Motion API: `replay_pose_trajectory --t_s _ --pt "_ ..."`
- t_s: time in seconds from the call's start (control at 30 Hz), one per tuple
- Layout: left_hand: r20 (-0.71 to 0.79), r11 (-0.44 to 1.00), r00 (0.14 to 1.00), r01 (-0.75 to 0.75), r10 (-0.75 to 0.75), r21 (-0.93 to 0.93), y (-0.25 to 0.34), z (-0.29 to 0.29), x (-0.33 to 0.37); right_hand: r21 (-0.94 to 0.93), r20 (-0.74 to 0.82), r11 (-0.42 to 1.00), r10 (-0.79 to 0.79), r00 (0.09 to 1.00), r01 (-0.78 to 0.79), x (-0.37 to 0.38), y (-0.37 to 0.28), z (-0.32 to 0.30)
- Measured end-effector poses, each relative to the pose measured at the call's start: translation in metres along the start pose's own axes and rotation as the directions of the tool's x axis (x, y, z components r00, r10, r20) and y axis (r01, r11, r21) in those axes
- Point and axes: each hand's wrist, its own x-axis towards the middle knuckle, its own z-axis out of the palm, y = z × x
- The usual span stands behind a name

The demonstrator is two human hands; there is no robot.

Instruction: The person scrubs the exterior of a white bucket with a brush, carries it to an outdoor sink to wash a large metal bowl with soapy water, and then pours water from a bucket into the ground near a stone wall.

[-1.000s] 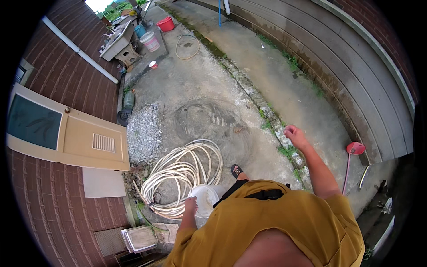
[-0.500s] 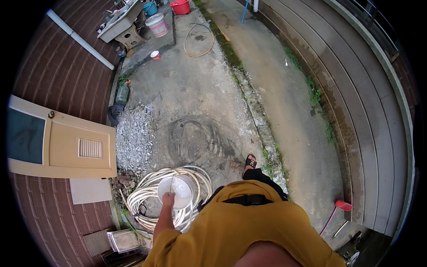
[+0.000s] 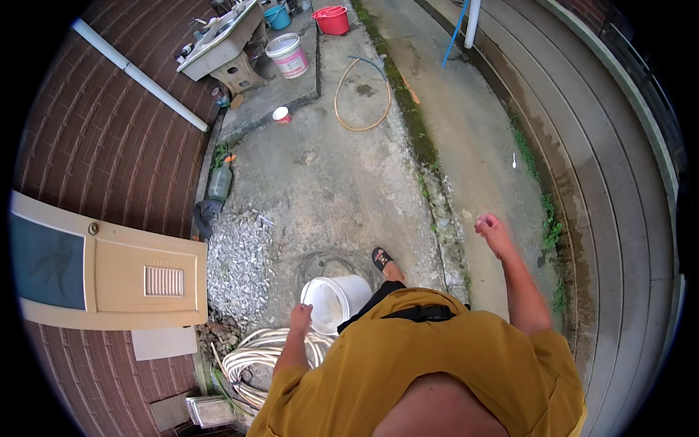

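A white bucket [image 3: 354, 292] hangs tilted from my left hand [image 3: 301, 317], whose fingers are wrapped at its rim side, where the handle runs. The bucket's pale inside shows; I make out nothing in it. My right hand [image 3: 495, 234] is raised out to the right over the concrete path, fingers curled, with nothing visible in them. Behind the bucket lies a coil of white hose [image 3: 251, 353] on the ground. My sandalled foot [image 3: 382, 260] is just ahead of the bucket.
To the left, a cream door [image 3: 145, 266] stands by a patch of grey gravel [image 3: 237, 266]. Farther ahead are a green bottle [image 3: 220, 182], a looped tan hose [image 3: 338, 105], a pink-and-white tub [image 3: 288, 57], a red bucket [image 3: 333, 22] and a sink [image 3: 226, 47]. A mossy step edge [image 3: 408, 120] runs along the path.
I have moved forward; the bucket has left its place over the hose coil and swung ahead with my left hand. My right hand has come into view at the right.
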Motion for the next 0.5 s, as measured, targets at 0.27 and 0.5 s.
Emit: replay_pose_trajectory --t_s 0.27,0.5 --pt "0.15 0.964 0.988 -0.007 -0.034 0.266 0.126 0.027 0.136 -0.301 -0.075 0.611 0.75 0.657 -0.732 -0.037 0.147 -0.038" --pt "0.109 0.87 0.993 -0.021 -0.038 0.493 0.229 0.016 0.245 -0.554 0.096 0.712 0.568 0.817 -0.431 0.079 0.129 -0.072"
